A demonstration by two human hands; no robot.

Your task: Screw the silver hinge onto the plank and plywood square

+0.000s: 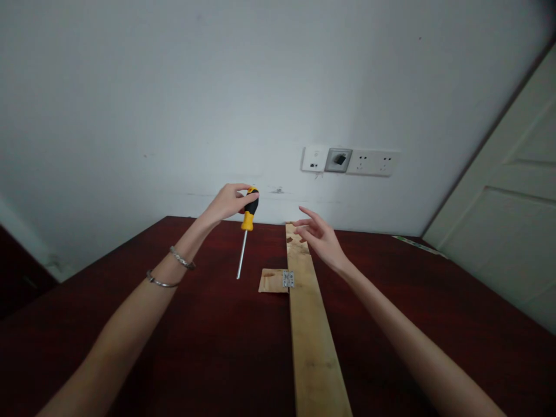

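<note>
My left hand (228,202) is raised above the dark red table (208,336) and pinches the top of a yellow and black screwdriver (247,229). The screwdriver hangs tip down, its shaft ending just above the table. My right hand (319,236) hovers open, fingers spread, over the far end of a long pale wooden plank (310,324). A small wooden block (273,280) lies to the left of the plank, joined to it by a metal hinge (288,279). Two bracelets circle my left wrist.
A white wall stands behind the table, with a row of sockets and switches (350,161). A pale door (508,231) is at the right. A thin light strip (419,245) lies at the table's far right edge.
</note>
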